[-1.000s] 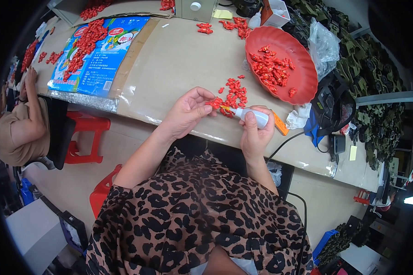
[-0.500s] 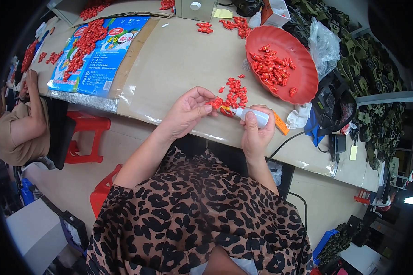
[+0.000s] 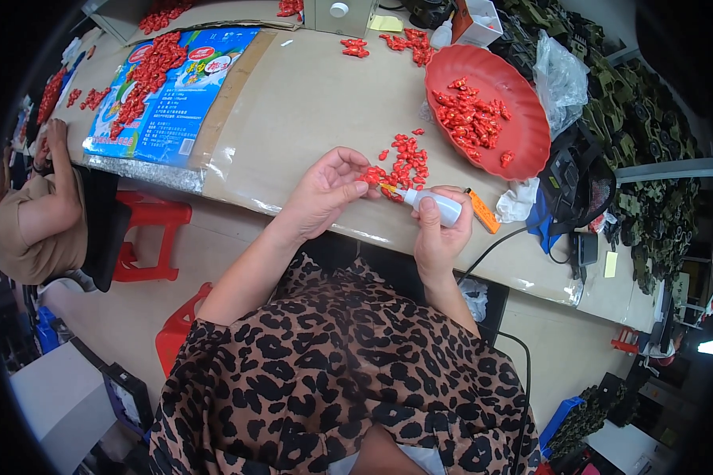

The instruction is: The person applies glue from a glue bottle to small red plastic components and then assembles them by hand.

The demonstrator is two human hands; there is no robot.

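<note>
Between the thumb and fingers of my left hand [image 3: 329, 194] is a small red plastic piece [image 3: 371, 176], partly hidden by the fingertips. My right hand [image 3: 444, 226] is wrapped round a white squeeze bottle [image 3: 440, 208], tilted so that its thin yellowish tip [image 3: 390, 188] points at the red piece. Whether the tip touches the piece cannot be made out. Just beyond my hands, loose red pieces [image 3: 408, 158] lie scattered on the table. A red scalloped bowl [image 3: 523, 95] to the right holds a heap of similar red pieces [image 3: 471, 119].
An orange block-like object [image 3: 482, 210], a crumpled white tissue [image 3: 517, 199] and a black cable [image 3: 495, 252] lie right of my hands. On the left, red pieces cover part of a blue printed sheet [image 3: 166, 131]. A person [image 3: 43, 214] sits at the far left beside a red stool [image 3: 154, 233].
My right hand and the bottle have shifted very slightly left and down. My left hand stays almost in place, still pinching the red piece.
</note>
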